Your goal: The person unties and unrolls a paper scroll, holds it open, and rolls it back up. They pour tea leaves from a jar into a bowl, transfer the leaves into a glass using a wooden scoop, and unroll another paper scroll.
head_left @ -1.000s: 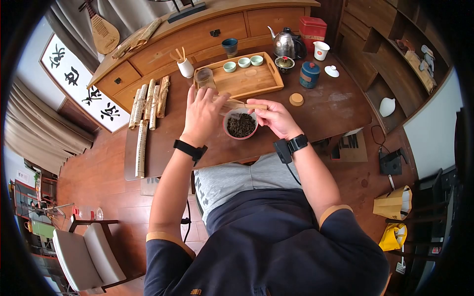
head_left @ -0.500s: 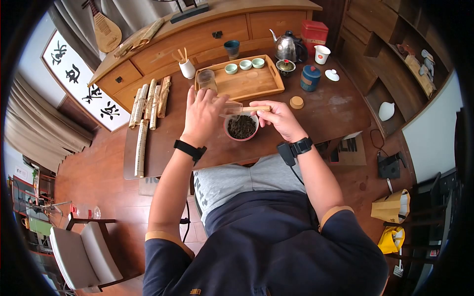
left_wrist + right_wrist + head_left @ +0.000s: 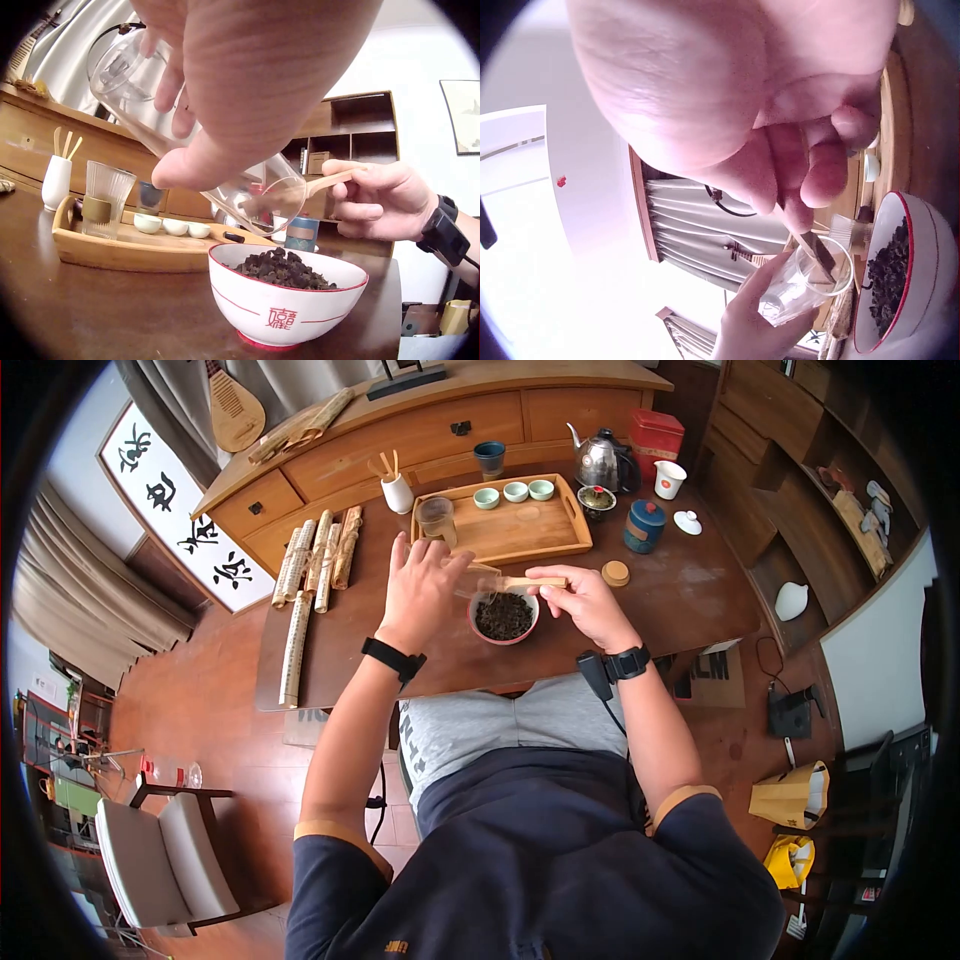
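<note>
My left hand (image 3: 425, 597) grips a clear glass jar (image 3: 120, 90), tilted so that its mouth points down to the right, over a bowl. From the other side my right hand (image 3: 592, 610) pinches the handle of a wooden tea scoop (image 3: 330, 181). The scoop's far end reaches inside the jar's mouth, as the right wrist view also shows. Below both hands stands the white bowl (image 3: 247, 296) with a red rim, heaped with dark dried tea leaves (image 3: 285, 270).
Behind the bowl lies a wooden tray (image 3: 500, 540) with several small cups and a ribbed glass (image 3: 109, 195). A steel kettle (image 3: 600, 460), a blue canister (image 3: 644, 528) and a round wooden lid (image 3: 615, 573) stand to the right. Bamboo scrolls (image 3: 325, 560) lie at left.
The head view has shifted, so the table's things sit further right in it. Both hands stay over the bowl, the scoop still at the jar's mouth.
</note>
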A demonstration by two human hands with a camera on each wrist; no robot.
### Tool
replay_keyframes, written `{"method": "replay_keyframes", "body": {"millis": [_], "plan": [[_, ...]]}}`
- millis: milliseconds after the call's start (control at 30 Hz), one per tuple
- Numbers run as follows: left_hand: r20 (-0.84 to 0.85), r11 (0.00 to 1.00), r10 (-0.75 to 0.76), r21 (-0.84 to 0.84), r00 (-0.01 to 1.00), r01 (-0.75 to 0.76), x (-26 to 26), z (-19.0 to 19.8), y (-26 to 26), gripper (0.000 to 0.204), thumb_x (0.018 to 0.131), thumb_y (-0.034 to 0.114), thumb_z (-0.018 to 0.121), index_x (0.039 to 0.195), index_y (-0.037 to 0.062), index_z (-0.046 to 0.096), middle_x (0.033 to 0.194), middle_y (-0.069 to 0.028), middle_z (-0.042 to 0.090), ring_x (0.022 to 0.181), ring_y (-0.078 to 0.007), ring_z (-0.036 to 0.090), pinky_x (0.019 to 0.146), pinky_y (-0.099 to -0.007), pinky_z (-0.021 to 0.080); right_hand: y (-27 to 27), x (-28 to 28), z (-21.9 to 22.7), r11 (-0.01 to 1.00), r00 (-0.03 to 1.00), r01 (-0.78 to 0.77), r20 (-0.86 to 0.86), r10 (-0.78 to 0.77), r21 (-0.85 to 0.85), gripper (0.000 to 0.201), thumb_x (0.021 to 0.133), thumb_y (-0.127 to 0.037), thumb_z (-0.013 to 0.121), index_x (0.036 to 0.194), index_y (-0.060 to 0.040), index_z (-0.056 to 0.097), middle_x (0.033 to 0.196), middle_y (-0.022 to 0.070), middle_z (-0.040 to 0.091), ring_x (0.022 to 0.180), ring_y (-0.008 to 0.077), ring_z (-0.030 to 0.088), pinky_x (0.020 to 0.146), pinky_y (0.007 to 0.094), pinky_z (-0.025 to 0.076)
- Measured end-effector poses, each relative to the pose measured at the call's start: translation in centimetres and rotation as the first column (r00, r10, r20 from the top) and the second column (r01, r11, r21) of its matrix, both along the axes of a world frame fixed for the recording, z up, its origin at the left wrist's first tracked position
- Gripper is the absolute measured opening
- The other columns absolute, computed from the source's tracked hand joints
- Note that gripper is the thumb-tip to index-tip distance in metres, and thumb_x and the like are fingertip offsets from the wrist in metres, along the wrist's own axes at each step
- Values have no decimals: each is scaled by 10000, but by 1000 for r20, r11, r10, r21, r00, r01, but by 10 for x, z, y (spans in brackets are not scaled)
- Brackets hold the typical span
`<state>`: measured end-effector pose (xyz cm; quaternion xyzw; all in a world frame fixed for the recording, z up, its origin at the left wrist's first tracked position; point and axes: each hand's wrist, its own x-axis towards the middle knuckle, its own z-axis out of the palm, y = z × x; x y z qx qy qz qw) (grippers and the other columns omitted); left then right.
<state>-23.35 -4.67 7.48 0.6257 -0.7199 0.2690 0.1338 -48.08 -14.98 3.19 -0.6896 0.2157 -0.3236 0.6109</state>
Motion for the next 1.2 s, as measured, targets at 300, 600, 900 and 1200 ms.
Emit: {"method": "replay_keyframes", "body": {"millis": [300,600,900,1200], "plan": [[-10,1000,30,-7,999,-31,2,2,1,452,777,96,706,1215,204,684,1054,-39,636,1111,-255,580,1133,-542,347,-8,-1,-9,998,997,-13,79,8,59,314,977,-76,599,1270,22,652,1011,66,737,719,59,568,684,205,473],[-25,999,44,2,999,-44,3,2,5,426,783,128,712,1202,199,682,1056,-43,642,1096,-259,591,1108,-527,374,-6,-5,-7,998,999,-34,-4,34,57,294,993,-70,587,1272,-15,659,981,55,711,697,51,550,646,205,466],[-47,1000,8,-23,999,-9,-2,-2,1,364,811,128,680,1167,205,689,1030,-36,632,1066,-248,593,1103,-526,377,-6,-8,-2,999,999,-27,-45,26,-31,275,998,-97,599,1254,-28,672,973,47,716,696,47,562,640,195,459],[14,999,40,-15,999,-40,6,-4,1,349,847,106,628,1180,194,684,1052,-35,630,1087,-251,584,1120,-543,354,-4,-8,0,997,998,-53,30,52,63,285,989,-61,590,1252,21,663,971,78,726,695,69,579,684,219,498]]}}
